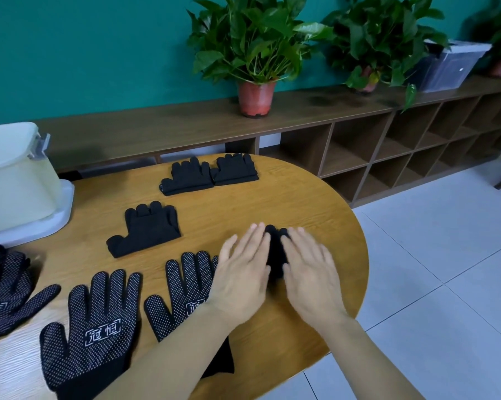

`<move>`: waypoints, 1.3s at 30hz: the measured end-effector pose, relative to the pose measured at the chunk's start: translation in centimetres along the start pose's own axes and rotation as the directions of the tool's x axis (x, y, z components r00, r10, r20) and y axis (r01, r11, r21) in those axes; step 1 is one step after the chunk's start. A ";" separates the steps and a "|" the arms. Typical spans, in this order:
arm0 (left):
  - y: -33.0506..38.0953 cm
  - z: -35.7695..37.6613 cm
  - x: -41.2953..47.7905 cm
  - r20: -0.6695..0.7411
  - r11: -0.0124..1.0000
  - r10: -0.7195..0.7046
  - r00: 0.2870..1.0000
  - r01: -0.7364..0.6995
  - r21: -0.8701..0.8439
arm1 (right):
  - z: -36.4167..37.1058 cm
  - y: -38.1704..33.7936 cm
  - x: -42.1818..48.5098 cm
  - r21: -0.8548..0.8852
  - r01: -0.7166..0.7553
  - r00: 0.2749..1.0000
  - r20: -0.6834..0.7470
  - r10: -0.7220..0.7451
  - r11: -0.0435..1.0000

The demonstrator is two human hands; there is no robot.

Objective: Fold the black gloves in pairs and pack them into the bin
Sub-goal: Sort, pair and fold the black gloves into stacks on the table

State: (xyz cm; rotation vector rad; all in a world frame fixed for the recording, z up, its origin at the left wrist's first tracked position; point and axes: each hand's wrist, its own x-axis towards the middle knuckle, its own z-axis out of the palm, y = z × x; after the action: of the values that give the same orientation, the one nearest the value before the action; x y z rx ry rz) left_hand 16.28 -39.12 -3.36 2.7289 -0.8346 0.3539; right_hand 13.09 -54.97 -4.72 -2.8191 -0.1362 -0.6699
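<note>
We press our left hand point(240, 272) and right hand point(312, 272) flat, fingers straight, side by side on a black glove point(276, 255) near the table's point(272, 203) right edge. Folded pairs point(145, 229) lie beyond, dotted gloves point(93, 327) to the left, and the bin point(15, 180) far left.

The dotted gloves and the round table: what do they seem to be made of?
Dotted gloves: likely knitted black fabric, with small pale grip dots, perhaps rubbery, across the palm. Table: wood or wood-look laminate, smooth, matt, judging by its light brown grain lines.
</note>
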 end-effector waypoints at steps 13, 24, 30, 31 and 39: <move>-2.3 -1.0 0.0 0.450 0.963 -0.078 0.890 -0.050 0.266 | -0.4 1.9 -0.3 -0.108 0.090 0.948 0.315 -0.052 0.990; -1.6 -1.4 1.8 0.312 0.975 0.118 0.943 -0.170 0.145 | 0.3 1.5 0.9 -0.013 0.234 0.972 0.040 -0.233 0.972; -2.0 -0.9 2.7 0.203 0.968 0.130 0.971 -0.168 0.187 | 1.1 1.7 0.4 -0.173 0.177 0.984 0.009 -0.179 0.969; -2.1 -1.0 2.7 0.191 0.964 0.138 0.972 -0.176 0.198 | 1.3 1.7 0.8 -0.192 0.171 0.985 -0.002 -0.175 0.966; -7.2 -4.6 3.2 -0.041 0.923 0.231 0.972 -0.206 0.325 | -0.2 -2.3 6.6 -0.208 0.259 0.949 -0.129 -0.289 0.943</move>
State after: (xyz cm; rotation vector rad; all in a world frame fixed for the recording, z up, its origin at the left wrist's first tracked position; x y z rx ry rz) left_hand 22.33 -33.51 0.64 2.8920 -1.1546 0.6943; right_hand 18.59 -52.53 -1.08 -2.9389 -0.4689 -1.0145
